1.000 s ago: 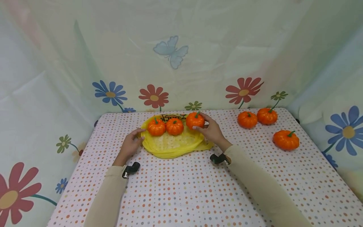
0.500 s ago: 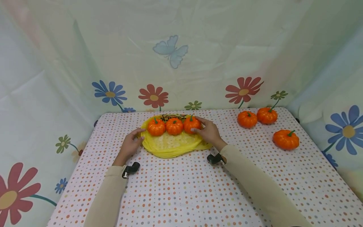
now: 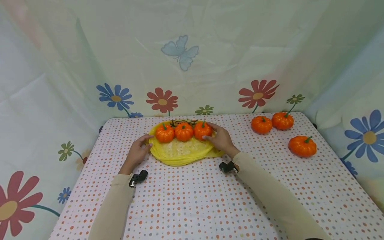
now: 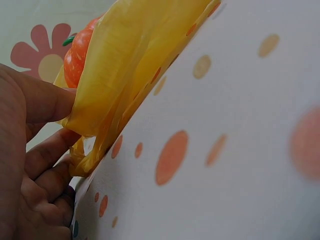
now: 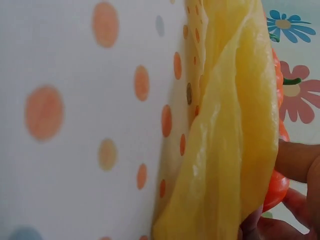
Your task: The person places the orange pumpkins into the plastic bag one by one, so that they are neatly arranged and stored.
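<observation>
A yellow plastic bag (image 3: pixel 177 160) lies with its mouth spread wide on the table. Three orange toy pumpkins with green stems stand side by side in it: the left pumpkin (image 3: pixel 164 134), the middle pumpkin (image 3: pixel 183 132) and the right pumpkin (image 3: pixel 201 130). My left hand (image 3: pixel 138 152) holds the bag's left edge; the left wrist view has the thumb at the plastic rim (image 4: pixel 107 75) and the other fingers below it. Around the right pumpkin curl the thumb and fingers of my right hand (image 3: pixel 221 138). In the right wrist view the bag wall (image 5: pixel 220 155) hides most of that pumpkin (image 5: pixel 276 192).
Three more pumpkins sit on the table's right: a back one (image 3: pixel 261 125), one beside it in the corner (image 3: pixel 282 121), and a nearer one (image 3: pixel 302 146). The dotted tablecloth (image 3: pixel 180 203) covers the table. A flowered curtain (image 3: pixel 216 60) hangs behind.
My right hand has moved left and down with its pumpkin, setting it beside the middle one in the bag. The left hand has stayed at the bag's left edge.
</observation>
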{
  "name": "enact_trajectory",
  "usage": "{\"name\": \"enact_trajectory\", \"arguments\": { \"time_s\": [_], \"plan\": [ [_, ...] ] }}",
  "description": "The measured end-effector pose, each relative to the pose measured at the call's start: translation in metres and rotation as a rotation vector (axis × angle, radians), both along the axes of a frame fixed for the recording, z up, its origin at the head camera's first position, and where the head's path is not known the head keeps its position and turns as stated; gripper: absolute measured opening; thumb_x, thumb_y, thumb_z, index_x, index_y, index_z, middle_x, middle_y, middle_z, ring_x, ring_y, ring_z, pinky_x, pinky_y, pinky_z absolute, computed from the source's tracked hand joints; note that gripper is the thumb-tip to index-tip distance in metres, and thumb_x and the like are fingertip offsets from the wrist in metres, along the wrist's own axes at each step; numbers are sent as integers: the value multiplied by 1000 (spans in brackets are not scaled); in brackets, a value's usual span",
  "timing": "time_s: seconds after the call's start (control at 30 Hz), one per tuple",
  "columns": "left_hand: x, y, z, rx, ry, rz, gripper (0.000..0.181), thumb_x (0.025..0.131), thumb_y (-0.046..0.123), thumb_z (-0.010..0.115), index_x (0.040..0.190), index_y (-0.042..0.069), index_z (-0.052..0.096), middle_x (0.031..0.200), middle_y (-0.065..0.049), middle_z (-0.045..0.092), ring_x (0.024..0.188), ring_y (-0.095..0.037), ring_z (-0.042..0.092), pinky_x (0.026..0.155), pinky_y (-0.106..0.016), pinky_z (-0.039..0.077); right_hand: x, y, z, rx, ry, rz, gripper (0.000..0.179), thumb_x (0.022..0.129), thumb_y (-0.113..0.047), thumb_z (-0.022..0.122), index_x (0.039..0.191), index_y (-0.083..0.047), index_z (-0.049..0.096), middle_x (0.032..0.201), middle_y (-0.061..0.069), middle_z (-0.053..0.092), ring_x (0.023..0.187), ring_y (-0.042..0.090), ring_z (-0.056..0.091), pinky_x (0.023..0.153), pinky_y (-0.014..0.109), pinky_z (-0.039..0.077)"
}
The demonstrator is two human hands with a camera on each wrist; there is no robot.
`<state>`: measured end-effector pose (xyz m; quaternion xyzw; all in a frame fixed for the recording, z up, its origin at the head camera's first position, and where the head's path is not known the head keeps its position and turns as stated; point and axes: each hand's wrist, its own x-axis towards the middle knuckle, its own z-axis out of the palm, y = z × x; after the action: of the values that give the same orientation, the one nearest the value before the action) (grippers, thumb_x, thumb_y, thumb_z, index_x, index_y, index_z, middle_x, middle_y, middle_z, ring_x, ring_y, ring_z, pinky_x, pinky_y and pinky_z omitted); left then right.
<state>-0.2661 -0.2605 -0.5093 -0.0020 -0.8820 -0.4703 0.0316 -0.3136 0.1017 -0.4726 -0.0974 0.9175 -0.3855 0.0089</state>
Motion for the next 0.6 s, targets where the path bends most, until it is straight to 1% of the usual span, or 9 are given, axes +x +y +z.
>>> {"name": "enact_trajectory", "arguments": {
  "time_s": [0.03, 0.07, 0.17, 0.2, 0.27, 0.37, 0.47, 0.53, 0.6],
  "plan": [
    [0, 0, 0, 3, 2, 0, 34, 99, 18, 57, 132, 19, 60, 155, -9, 42, 149, -30, 30, 125, -51, 20, 1, 0, 1, -1, 5, -2, 69, 90, -26, 73, 151, -19, 41, 154, 11, 44, 144, 35, 38, 118, 52, 34],
    [-1, 0, 0, 3, 5, -2, 34, 99, 18, 57, 132, 19, 60, 155, -9, 42, 149, -30, 30, 125, -51, 20, 2, 1, 3, -22, 8, -4, 68, 90, -26, 72, 151, -19, 41, 154, 12, 44, 135, 36, 48, 113, 51, 42],
    [-1, -2, 0, 7, 5, -6, 35, 98, 18, 57, 133, 19, 60, 155, -10, 42, 149, -31, 30, 125, -52, 20, 7, 7, 7, -109, 51, -27, 57, 94, -24, 67, 147, -18, 47, 150, 13, 48, 94, 37, 65, 80, 42, 59],
    [-1, -2, -1, 12, -1, -7, 35, 98, 18, 56, 133, 19, 60, 156, -10, 41, 149, -31, 30, 125, -52, 20, 8, 11, 8, -152, 72, -45, 52, 94, -23, 66, 144, -16, 51, 148, 13, 51, 78, 34, 63, 67, 37, 58],
    [-1, -3, -1, 15, -15, -10, 35, 99, 18, 57, 134, 20, 59, 157, -9, 40, 149, -31, 29, 125, -52, 19, 10, 23, 9, -230, 115, -110, 39, 96, -22, 63, 134, -14, 61, 140, 13, 59, 62, 20, 54, 51, 26, 47],
    [0, -3, -1, 17, -30, -8, 35, 99, 20, 57, 134, 22, 59, 157, -8, 39, 150, -30, 28, 125, -52, 19, 10, 50, 9, -312, 166, -262, 27, 98, -21, 60, 120, -9, 69, 122, 13, 69, 64, 1, 51, 50, 13, 42],
    [0, -2, -1, 14, -32, 0, 34, 99, 20, 57, 133, 23, 60, 157, -7, 40, 150, -30, 28, 125, -52, 19, 8, 81, 11, -381, 203, -460, 27, 96, -19, 62, 120, -7, 67, 109, 14, 68, 63, 2, 50, 53, 13, 43],
    [0, -1, -1, 10, -33, 7, 34, 99, 20, 57, 133, 23, 60, 157, -7, 40, 150, -30, 28, 125, -53, 20, 6, 101, 13, -432, 225, -565, 32, 94, -16, 63, 124, -6, 63, 116, 14, 63, 79, 6, 56, 69, 17, 49],
    [0, 0, -1, 8, -36, 7, 35, 99, 19, 57, 133, 23, 60, 157, -7, 39, 150, -30, 28, 125, -53, 19, 5, 119, 13, -468, 234, -635, 40, 93, -15, 64, 131, -7, 57, 131, 12, 56, 107, 11, 56, 95, 24, 49]
  ]
}}
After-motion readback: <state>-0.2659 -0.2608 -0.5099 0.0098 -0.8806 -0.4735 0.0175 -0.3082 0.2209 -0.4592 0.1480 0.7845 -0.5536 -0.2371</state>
